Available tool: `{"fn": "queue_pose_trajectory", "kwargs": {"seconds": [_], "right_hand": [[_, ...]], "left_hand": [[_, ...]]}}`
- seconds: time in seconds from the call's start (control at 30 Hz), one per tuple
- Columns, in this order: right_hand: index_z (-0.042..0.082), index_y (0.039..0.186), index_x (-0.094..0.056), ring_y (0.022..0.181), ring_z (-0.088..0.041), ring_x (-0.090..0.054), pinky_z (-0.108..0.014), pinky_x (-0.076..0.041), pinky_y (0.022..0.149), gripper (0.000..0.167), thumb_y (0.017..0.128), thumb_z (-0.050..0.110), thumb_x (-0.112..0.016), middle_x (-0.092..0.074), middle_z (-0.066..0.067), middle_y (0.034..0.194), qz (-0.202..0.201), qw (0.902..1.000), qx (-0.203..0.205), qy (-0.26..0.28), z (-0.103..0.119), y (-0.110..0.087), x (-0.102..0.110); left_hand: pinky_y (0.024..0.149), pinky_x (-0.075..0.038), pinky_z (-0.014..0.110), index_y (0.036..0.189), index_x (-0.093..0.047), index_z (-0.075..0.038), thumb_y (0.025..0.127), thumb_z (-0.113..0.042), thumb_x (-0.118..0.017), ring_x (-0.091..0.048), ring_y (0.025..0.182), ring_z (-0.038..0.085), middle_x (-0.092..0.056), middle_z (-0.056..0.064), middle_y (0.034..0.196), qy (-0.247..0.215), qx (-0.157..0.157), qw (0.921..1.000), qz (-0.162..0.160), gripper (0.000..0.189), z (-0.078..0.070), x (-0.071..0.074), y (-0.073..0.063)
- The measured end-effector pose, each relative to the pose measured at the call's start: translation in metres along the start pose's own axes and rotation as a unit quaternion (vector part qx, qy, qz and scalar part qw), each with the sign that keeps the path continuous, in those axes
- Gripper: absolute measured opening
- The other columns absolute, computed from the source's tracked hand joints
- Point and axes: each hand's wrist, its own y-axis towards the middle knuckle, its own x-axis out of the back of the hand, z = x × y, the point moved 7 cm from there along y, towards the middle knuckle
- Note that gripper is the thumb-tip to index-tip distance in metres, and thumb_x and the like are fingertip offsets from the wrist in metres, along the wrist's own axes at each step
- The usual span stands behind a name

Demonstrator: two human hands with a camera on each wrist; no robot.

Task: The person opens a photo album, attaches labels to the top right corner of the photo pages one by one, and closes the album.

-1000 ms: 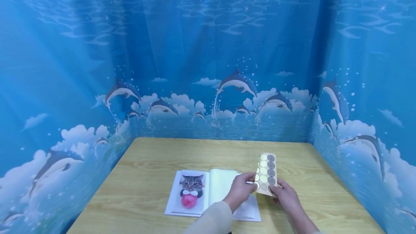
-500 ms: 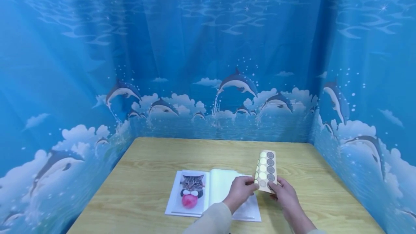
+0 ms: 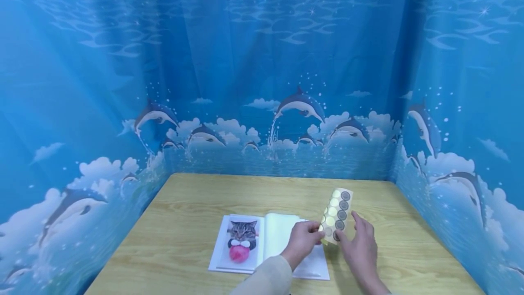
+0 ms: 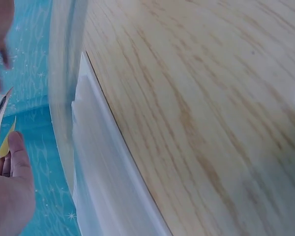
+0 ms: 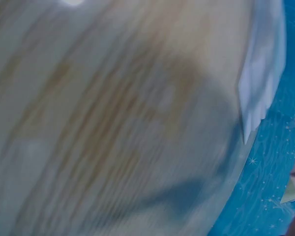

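A sheet of round stickers [image 3: 335, 213], with pale yellow and dark grey circles, is held tilted above the right side of an open photo album [image 3: 282, 236]. My left hand [image 3: 302, 242] pinches the sheet's lower left corner between thumb and fingers. My right hand [image 3: 361, 245] is at its lower right; the thumb tip overlaps the corner, while the index finger is spread away beside the edge. In the left wrist view, a yellow flap [image 4: 9, 140] shows at my left fingers, apart from the sheet's white part. The fingers behind the sheet are hidden.
The album lies flat on the wood-grain table [image 3: 196, 195], its left page bearing a cat photo [image 3: 241, 240] with a pink ball. My left forearm crosses over the right page. Blue dolphin curtains [image 3: 262, 81] enclose the table at the back and sides.
My right hand has loosened from the sheet, its index finger now spread away from the edge. The sheet's top has tilted rightward. My left hand keeps its pinch in nearly the same place.
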Motion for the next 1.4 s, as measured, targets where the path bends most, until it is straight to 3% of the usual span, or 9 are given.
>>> {"fn": "queue_pose_trajectory", "kwargs": {"seconds": [0.07, 0.13, 0.2, 0.27, 0.57, 0.87, 1.13, 1.4], "right_hand": [[0.004, 0.128, -0.063, 0.112, -0.043, -0.054, -0.062, -0.041, 0.089, 0.051, 0.081, 0.018, -0.08, -0.054, -0.023, 0.129, -0.049, 0.9912, 0.092, -0.083, 0.014, -0.004, 0.003], [0.009, 0.108, -0.074, 0.104, -0.041, -0.058, -0.06, -0.042, 0.085, 0.033, 0.078, 0.019, -0.083, -0.063, -0.018, 0.117, -0.08, 0.9731, 0.166, -0.138, 0.025, -0.01, 0.001], [0.013, 0.099, -0.077, 0.096, -0.036, -0.061, -0.055, -0.043, 0.079, 0.025, 0.076, 0.021, -0.084, -0.066, -0.012, 0.107, -0.094, 0.9604, 0.204, -0.165, 0.03, -0.014, -0.002], [0.013, 0.096, -0.078, 0.093, -0.033, -0.061, -0.051, -0.043, 0.077, 0.022, 0.077, 0.023, -0.084, -0.068, -0.009, 0.102, -0.097, 0.955, 0.218, -0.176, 0.032, -0.017, -0.005], [0.01, 0.105, -0.076, 0.099, -0.034, -0.061, -0.049, -0.042, 0.079, 0.028, 0.082, 0.026, -0.08, -0.068, -0.01, 0.109, -0.071, 0.9621, 0.196, -0.176, 0.035, -0.019, -0.012], [0.009, 0.111, -0.073, 0.102, -0.034, -0.06, -0.052, -0.043, 0.083, 0.03, 0.085, 0.023, -0.077, -0.067, -0.013, 0.114, -0.049, 0.9675, 0.186, -0.165, 0.034, -0.019, -0.014], [0.01, 0.11, -0.074, 0.1, -0.034, -0.061, -0.051, -0.043, 0.08, 0.031, 0.081, 0.021, -0.08, -0.067, -0.013, 0.112, -0.064, 0.9656, 0.197, -0.157, 0.034, -0.02, -0.016], [0.01, 0.103, -0.075, 0.095, -0.033, -0.062, -0.051, -0.044, 0.08, 0.028, 0.078, 0.02, -0.082, -0.068, -0.011, 0.107, -0.092, 0.9609, 0.214, -0.15, 0.037, -0.022, -0.014]], "left_hand": [[0.066, -0.058, 0.024, 0.11, -0.071, 0.001, 0.086, -0.001, -0.071, -0.068, 0.07, 0.019, -0.069, -0.001, 0.081, 0.0, 0.004, 1.0, -0.004, 0.023, 0.001, 0.001, 0.0], [0.065, -0.059, 0.025, 0.111, -0.07, 0.003, 0.087, 0.0, -0.07, -0.068, 0.068, 0.018, -0.07, 0.001, 0.082, -0.007, 0.005, 0.9999, -0.006, 0.024, 0.001, 0.001, 0.0], [0.064, -0.059, 0.025, 0.112, -0.069, 0.005, 0.087, 0.001, -0.069, -0.068, 0.067, 0.019, -0.071, 0.003, 0.084, -0.021, 0.007, 0.9997, -0.006, 0.025, 0.001, 0.001, 0.0], [0.064, -0.06, 0.025, 0.114, -0.068, 0.007, 0.088, 0.001, -0.069, -0.069, 0.067, 0.02, -0.072, 0.006, 0.087, -0.038, 0.009, 0.9993, -0.003, 0.026, 0.001, 0.001, 0.0], [0.069, -0.061, 0.031, 0.119, -0.063, 0.011, 0.09, 0.002, -0.063, -0.071, 0.076, 0.028, -0.072, 0.013, 0.101, -0.091, 0.012, 0.9955, 0.022, 0.03, 0.005, 0.0, -0.001], [0.073, -0.061, 0.031, 0.115, -0.066, 0.007, 0.089, 0.003, -0.065, -0.07, 0.079, 0.022, -0.071, 0.009, 0.096, -0.101, 0.019, 0.9941, 0.033, 0.027, 0.008, 0.0, -0.003], [0.069, -0.059, 0.03, 0.111, -0.07, 0.002, 0.086, 0.0, -0.068, -0.066, 0.074, 0.014, -0.072, 0.003, 0.089, -0.072, 0.019, 0.9971, 0.016, 0.025, 0.01, 0.001, -0.002], [0.071, -0.06, 0.03, 0.103, -0.069, 0.002, 0.08, 0.008, -0.067, -0.068, 0.074, 0.015, -0.071, 0.004, 0.084, -0.113, 0.049, 0.9923, -0.001, 0.025, 0.013, 0.001, -0.002]]}}
